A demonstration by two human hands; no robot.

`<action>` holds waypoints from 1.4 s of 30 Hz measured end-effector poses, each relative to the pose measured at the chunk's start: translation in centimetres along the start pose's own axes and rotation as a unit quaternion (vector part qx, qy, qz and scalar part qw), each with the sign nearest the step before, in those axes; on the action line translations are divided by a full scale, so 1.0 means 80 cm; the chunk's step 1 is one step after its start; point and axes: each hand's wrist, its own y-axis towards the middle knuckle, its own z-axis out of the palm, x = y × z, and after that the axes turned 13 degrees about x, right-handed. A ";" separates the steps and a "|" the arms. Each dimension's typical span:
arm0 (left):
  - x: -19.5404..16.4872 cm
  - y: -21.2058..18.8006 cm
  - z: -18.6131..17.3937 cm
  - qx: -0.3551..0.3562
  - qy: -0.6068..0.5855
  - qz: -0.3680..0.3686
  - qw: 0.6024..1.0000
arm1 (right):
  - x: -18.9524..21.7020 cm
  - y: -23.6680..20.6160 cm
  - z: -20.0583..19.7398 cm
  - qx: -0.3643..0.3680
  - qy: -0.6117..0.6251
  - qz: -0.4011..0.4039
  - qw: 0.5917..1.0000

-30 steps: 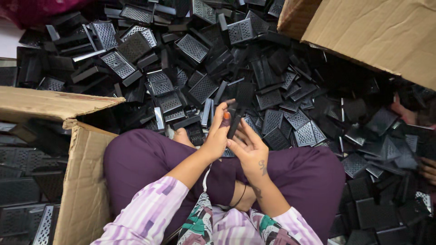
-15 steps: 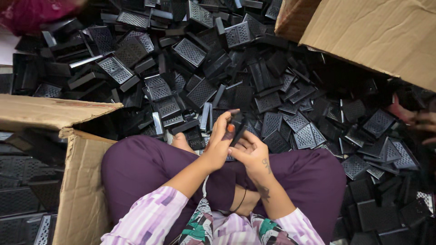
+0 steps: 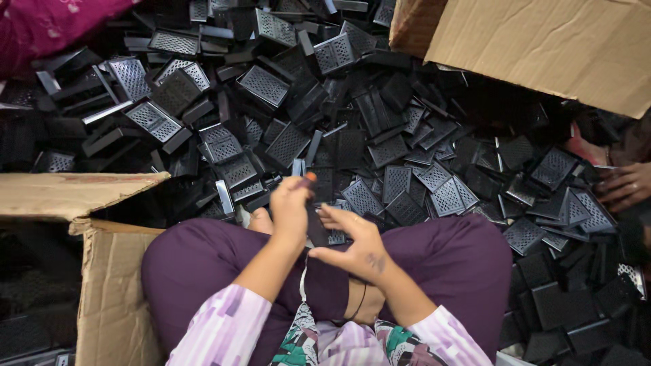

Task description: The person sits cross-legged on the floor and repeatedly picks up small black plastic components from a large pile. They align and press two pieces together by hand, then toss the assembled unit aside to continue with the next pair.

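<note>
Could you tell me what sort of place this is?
Probably a small assembly or sorting workshop, worked from the floor: a big heap of black perforated plastic parts, open cardboard boxes, and both hands, left hand and right hand, on one black part.

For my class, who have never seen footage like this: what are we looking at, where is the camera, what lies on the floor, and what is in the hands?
There is no machine here, only a person working with bare hands. The single picture comes from a camera worn on that person's head, looking down at their lap, so you see purple trousers and patterned sleeves. The left hand and right hand meet around one small black piece, partly hidden between them. All around lies a big heap of black plastic parts, many with perforated grille faces. An open cardboard box sits on the left, another cardboard box at the top right. At the right edge is another person's hand.
</note>
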 end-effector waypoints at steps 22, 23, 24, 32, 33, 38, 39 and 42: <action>-0.015 0.027 -0.039 -0.158 -0.151 -0.033 0.975 | 0.069 0.028 -0.048 -0.332 -0.575 -0.254 0.703; -0.015 0.028 -0.040 -0.168 -0.108 -0.029 0.979 | 0.081 0.043 -0.099 -0.399 -0.737 -0.244 0.488; -0.016 0.028 -0.040 -0.167 -0.102 -0.036 0.980 | 0.094 0.052 -0.144 -0.390 -0.704 -0.253 0.537; -0.021 0.033 -0.048 -0.168 0.052 -0.064 0.982 | 0.084 0.212 -0.364 -0.300 -0.610 0.053 0.732; -0.018 0.035 -0.049 -0.156 0.045 -0.053 0.985 | 0.087 0.228 -0.378 -0.294 -0.608 0.074 0.734; -0.004 0.038 -0.049 -0.132 0.064 -0.052 0.988 | 0.101 0.260 -0.338 -0.290 -0.603 0.122 0.733; -0.004 0.039 -0.048 -0.140 0.070 -0.041 0.987 | 0.086 0.254 -0.291 -0.282 -0.697 0.063 0.656; -0.007 0.040 -0.048 -0.165 0.089 -0.023 0.982 | 0.028 0.223 -0.112 -0.092 -0.796 0.096 0.591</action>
